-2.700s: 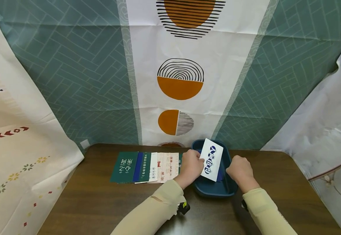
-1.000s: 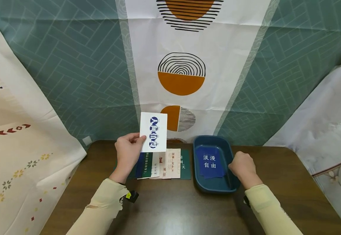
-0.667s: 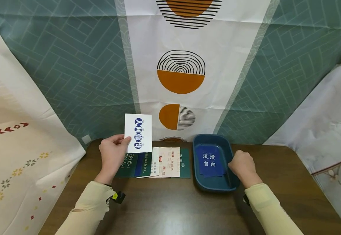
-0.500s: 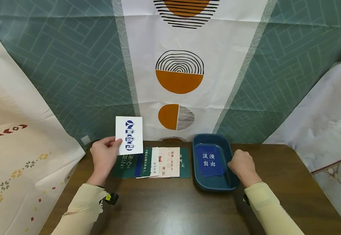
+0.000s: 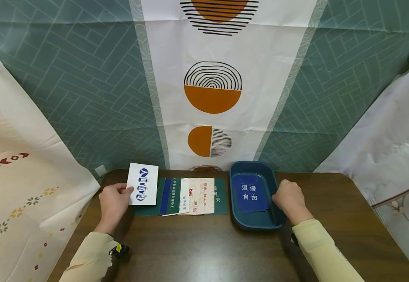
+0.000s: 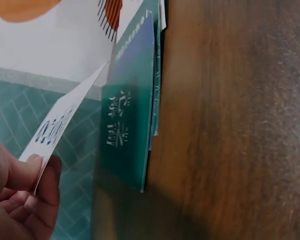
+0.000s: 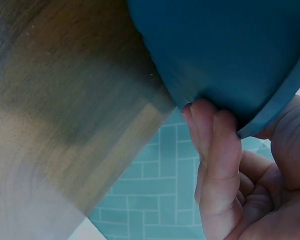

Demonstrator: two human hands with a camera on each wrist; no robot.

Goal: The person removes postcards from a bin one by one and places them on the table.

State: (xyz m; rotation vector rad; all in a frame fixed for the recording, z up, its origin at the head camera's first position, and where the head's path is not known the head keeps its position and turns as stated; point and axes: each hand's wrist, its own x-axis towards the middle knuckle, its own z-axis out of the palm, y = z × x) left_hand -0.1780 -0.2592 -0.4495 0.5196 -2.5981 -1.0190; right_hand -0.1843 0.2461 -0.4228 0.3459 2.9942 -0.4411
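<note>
A white card with blue lettering (image 5: 143, 184) is pinched at its left edge by my left hand (image 5: 114, 201). In the left wrist view the card (image 6: 65, 117) tilts above a green card (image 6: 127, 115), apart from it. That green card ends a row of overlapping cards (image 5: 197, 196) on the table. At the right, my right hand (image 5: 289, 199) grips the rim of a blue plastic tray (image 5: 236, 219), thumb inside and fingers (image 7: 222, 150) against the outer wall. Blue cards with white characters (image 5: 250, 194) lie in the tray.
The brown wooden table (image 5: 190, 250) meets a hanging patterned cloth (image 5: 211, 102) along its back edge. Pale cloths hang at the left (image 5: 21, 188) and right (image 5: 384, 156). The tray stands just right of the card row.
My left hand has lifted the white card out of the tray, carried it left over the row and lowered it at the row's left end. The right hand has stayed at the tray's rim.
</note>
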